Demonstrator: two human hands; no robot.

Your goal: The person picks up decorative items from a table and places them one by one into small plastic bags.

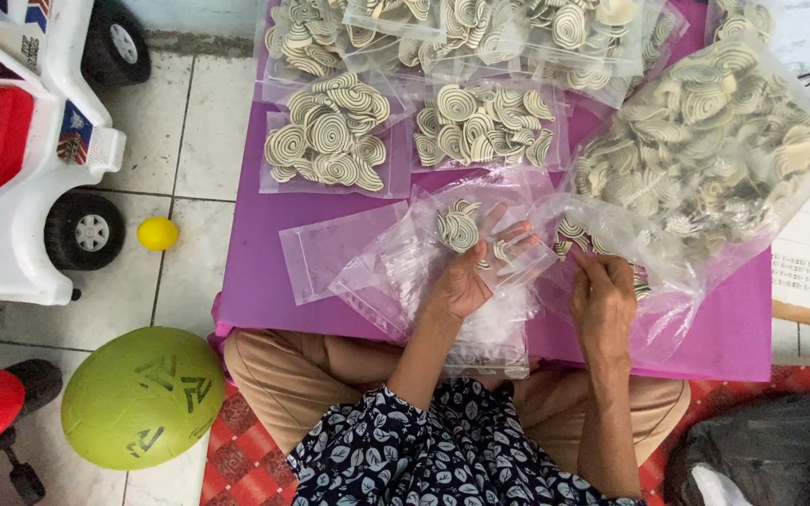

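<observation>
**Slippery bags, brittle spirals**

The left hand (466, 276) lies palm up, fingers closed on a small clear plastic bag (480, 239) with a few cream-and-dark spiral crackers (458, 228) inside. The right hand (602, 298) is curled, fingertips reaching into the mouth of the large, crinkled clear sack of the same spirals (705, 155); whether it pinches a piece I cannot tell. The film looks thin and slick, so the small bag could slide from the fingers and spill, and the flat, ridged discs look brittle enough to snap if squeezed. Left of the left hand lie empty flat bags (330, 248) on the smooth purple counter (255, 281); beyond both hands sit filled packets (330, 141). Farther left, a yellow ball (157, 233) rests on the tiled floor.
</observation>
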